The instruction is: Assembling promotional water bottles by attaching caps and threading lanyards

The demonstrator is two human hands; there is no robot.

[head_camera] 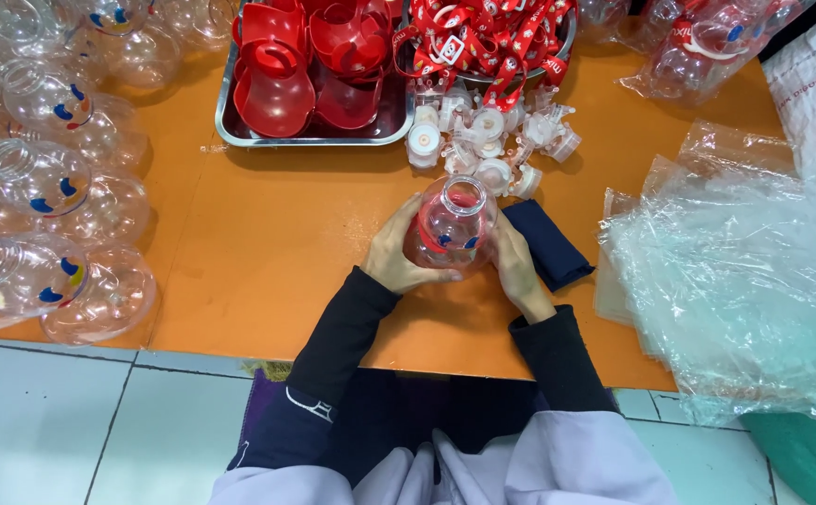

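Left hand (397, 254), right hand (517, 266) clasp clear bottle (453, 223) over orange table (268, 243).

table (268, 243) orange; bottle (452, 224) clear, red-blue print; cloth (548, 245) navy; tray parts (277, 93) red

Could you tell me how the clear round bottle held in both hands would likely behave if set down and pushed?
The clear bottle looks thin-walled and empty, so probably light. Its rounded body may roll if tipped. The glossy plastic could be slippery.

Bare orange table (268, 252) lies open left of centre. Clear bottles (43, 178) crowd the left edge, the metal tray (310, 136) and white caps (492, 140) block above, plastic bags (735, 271) probably overlapping at right.
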